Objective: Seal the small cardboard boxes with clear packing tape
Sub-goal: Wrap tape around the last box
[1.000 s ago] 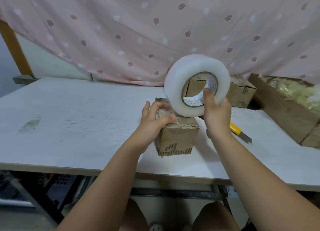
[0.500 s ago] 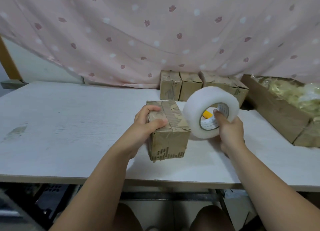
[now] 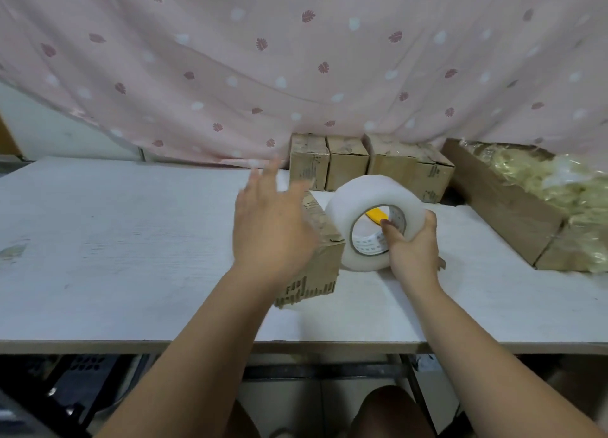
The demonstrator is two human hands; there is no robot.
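On the white table [image 3: 131,240], mid-frame, I see the left hand [image 3: 269,227] spread and blurred over the box [image 3: 325,263], the right hand [image 3: 414,250] gripping the tape [image 3: 355,200] just right of it.

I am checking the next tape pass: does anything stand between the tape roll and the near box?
Nothing visible does. The roll, in the right hand, is right beside the box. The open left hand is over the box top and hides part of it. The knife lies behind the roll.
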